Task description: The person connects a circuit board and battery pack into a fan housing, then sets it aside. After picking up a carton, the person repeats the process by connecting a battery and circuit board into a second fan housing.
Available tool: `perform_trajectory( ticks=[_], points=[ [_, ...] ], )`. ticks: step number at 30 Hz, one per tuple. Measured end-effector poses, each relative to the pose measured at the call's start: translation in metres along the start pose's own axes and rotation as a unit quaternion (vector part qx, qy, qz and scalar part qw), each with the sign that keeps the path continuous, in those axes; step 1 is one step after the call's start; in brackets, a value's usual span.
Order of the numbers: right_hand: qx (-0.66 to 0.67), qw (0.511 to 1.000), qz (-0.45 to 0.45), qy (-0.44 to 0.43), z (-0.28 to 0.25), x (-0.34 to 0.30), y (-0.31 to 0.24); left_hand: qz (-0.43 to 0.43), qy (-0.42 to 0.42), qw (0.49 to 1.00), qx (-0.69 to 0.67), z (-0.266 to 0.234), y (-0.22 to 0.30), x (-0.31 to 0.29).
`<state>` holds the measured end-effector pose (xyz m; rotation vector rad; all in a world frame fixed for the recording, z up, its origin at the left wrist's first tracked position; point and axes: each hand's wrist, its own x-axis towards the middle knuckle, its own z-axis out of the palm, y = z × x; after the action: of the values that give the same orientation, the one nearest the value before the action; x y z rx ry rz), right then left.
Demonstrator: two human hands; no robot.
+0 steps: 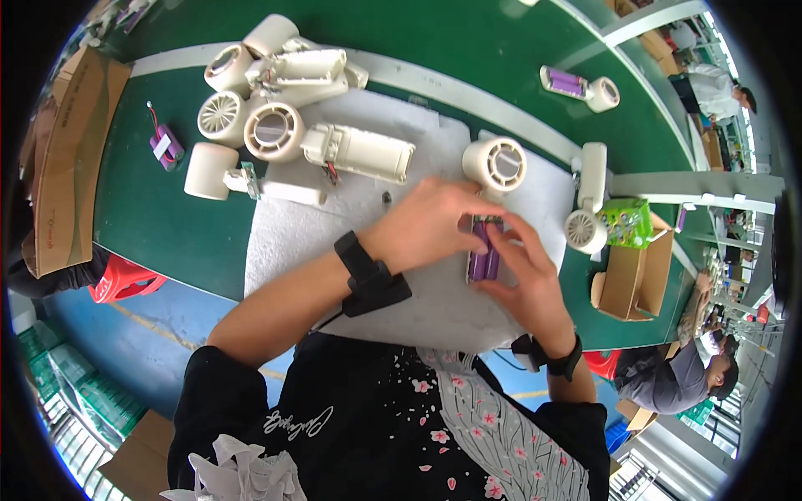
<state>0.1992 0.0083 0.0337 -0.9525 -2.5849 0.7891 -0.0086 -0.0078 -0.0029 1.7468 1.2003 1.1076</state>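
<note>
Over the pale foam sheet on the green table, a cream-white handheld fan is lying between both hands, its round, slotted head pointing away from the wearer. Its open handle is showing two glossy purple cells side by side, with a small green circuit board sitting above them. The left hand is curling narrowly around the handle's upper end; the right hand is holding its right side, thumb low, fingers near the board.
</note>
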Motion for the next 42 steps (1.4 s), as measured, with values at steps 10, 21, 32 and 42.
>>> perform_trajectory(
  ticks=[10,21,32,42],
  points=[
    [-0.188,0.971,0.026,0.142,-0.016,0.087,0.026,-0.04,0.133,0.99,0.01,-0.003,0.013,-0.002],
    [-0.221,0.956,0.109,0.159,-0.107,0.212,0.037,0.042,0.022,0.999,0.01,-0.002,-0.008,-0.008],
    [-0.039,0.984,0.162,0.068,-0.117,0.421,0.292,-0.005,0.026,1.0,0.016,0.003,-0.006,-0.011],
    [-0.055,0.952,0.158,0.256,-0.223,0.423,0.334,0.04,0.012,0.999,0.004,0.008,0.001,-0.001]
  ],
)
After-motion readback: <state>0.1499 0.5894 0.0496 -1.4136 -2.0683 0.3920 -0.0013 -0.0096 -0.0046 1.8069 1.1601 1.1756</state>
